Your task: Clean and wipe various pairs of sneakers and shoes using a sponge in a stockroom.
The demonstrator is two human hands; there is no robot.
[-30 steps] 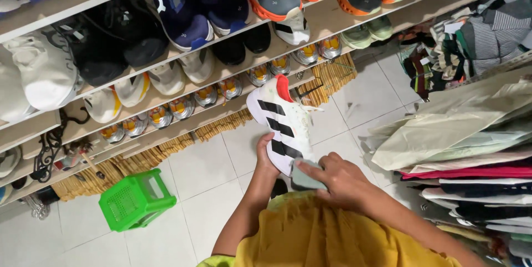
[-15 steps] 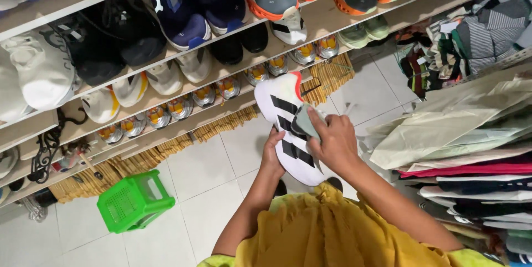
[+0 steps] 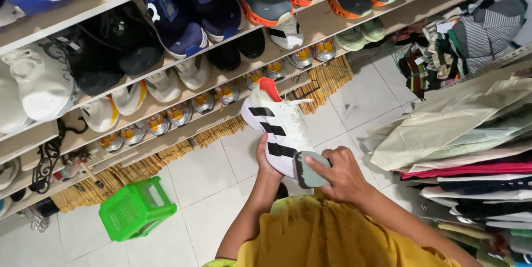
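I hold a white sneaker [image 3: 280, 123] with three black stripes and a red heel collar out in front of me, above the tiled floor. My left hand [image 3: 265, 159] grips it from below at the sole near the toe end. My right hand [image 3: 341, 175] is closed on a grey-green sponge [image 3: 308, 168] that presses against the near end of the sneaker.
Slanted wooden shelves [image 3: 327, 18] full of sneakers run across the top and left. A green plastic stool [image 3: 136, 209] stands on the white tiles at lower left. Folded clothes in plastic bags [image 3: 460, 128] are stacked on the right.
My right hand has slid the sponge from the middle of the sneaker's striped side back down to its near end. The sneaker shifted slightly left.
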